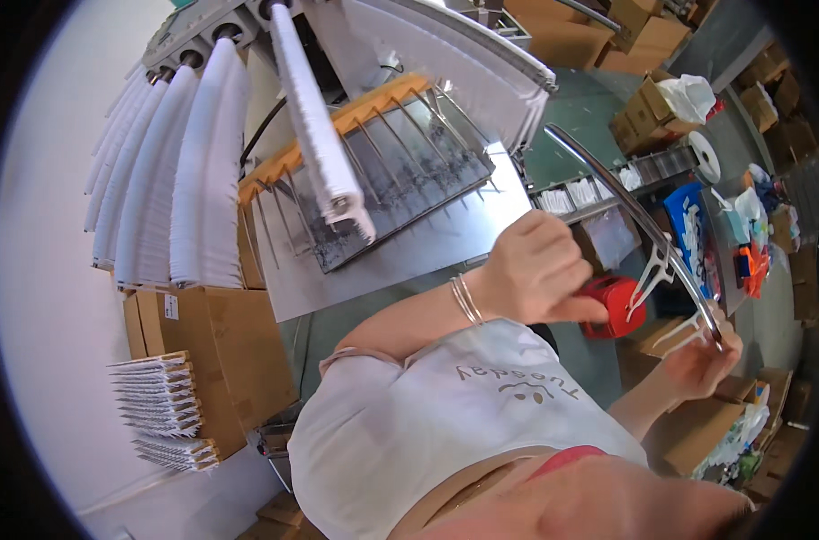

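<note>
My left hand (540, 270), with thin bangles at the wrist, is closed around a red hand tool (615, 306) in front of my chest. The tool's tip sits against a white forked plastic piece (654, 270) that hangs on a long curved metal bar (625, 202). My right hand (697, 364) is lower right at the bar's near end. Its fingers pinch more white forked plastic pieces (688, 331) against the bar. My white shirt fills the lower middle.
Long rows of stacked white pieces (180, 171) hang on a machine at upper left, above an orange-edged wire rack (382, 171). Cardboard boxes (220, 351) carry bundles of white pieces (162, 405). A tray line (598, 189), blue bin (688, 229) and more boxes stand at right.
</note>
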{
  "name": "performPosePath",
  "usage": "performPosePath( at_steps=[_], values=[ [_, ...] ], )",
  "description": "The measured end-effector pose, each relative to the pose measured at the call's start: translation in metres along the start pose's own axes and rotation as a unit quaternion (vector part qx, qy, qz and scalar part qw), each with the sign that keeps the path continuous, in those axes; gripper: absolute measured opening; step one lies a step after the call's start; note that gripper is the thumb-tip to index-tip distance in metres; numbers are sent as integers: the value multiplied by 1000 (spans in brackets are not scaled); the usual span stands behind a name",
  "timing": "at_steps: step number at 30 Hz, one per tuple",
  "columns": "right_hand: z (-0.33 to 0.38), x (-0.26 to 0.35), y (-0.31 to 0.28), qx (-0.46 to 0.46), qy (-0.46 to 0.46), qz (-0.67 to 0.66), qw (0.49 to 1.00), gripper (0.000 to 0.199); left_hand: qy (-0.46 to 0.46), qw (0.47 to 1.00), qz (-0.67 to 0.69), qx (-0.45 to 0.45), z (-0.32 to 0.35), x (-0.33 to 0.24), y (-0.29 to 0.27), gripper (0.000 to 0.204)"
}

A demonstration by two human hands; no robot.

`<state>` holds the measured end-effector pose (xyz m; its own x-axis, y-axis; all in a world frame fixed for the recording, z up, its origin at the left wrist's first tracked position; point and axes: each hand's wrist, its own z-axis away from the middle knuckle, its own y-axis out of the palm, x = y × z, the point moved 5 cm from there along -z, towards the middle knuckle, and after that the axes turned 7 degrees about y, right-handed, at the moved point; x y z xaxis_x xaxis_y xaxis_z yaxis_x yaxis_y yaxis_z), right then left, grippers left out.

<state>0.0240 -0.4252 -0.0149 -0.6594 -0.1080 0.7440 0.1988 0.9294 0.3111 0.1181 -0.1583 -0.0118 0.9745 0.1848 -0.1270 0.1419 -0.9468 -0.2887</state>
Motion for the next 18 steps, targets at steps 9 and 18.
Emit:
performPosePath(
  at_steps=[9,18],
  values=[
    [-1,-86,-18,-1,81,24,996,27,-598,780,88,-164,115,166,26,32],
    [-22,-107,8,108,27,144,983,21,-547,751,198,-313,124,253,30,25]
  ],
)
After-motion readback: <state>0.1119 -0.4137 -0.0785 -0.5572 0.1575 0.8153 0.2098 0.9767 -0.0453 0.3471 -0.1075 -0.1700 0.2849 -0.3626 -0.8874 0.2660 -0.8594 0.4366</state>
